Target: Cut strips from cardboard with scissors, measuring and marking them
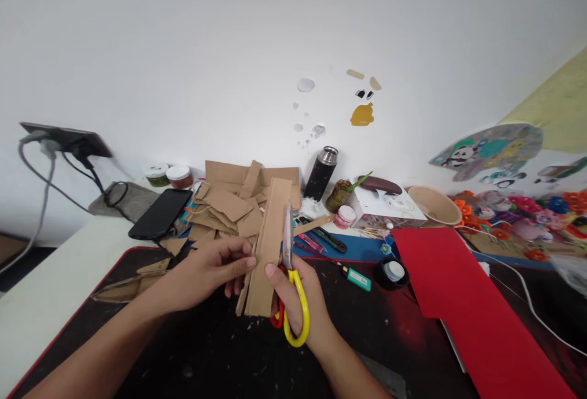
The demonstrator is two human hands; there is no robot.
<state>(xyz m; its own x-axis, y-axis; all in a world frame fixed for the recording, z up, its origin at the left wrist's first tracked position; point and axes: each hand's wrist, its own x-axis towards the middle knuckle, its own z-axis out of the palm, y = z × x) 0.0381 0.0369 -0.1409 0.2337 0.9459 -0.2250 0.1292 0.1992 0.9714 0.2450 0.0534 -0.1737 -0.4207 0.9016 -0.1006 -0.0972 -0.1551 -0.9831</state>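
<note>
Upright between my hands is a long folded strip of brown cardboard (268, 246). My left hand (224, 264) pinches its left edge between thumb and fingers. On the other side, my right hand (305, 301) has its fingers through the yellow and red handles of a pair of scissors (298, 319), and its thumb presses on the strip's lower right. The scissor blades point up along the strip's right edge and look nearly closed. Behind the strip lies a pile of cut cardboard pieces (224, 206).
A phone (160, 214) rests left of the pile. Behind stand a black flask (321, 174) and a white box (387, 203). A utility knife (325, 237), a green lighter (358, 279) and a small black-rimmed jar (392, 272) lie to the right. Red sheets (477, 301) cover the mat's right side.
</note>
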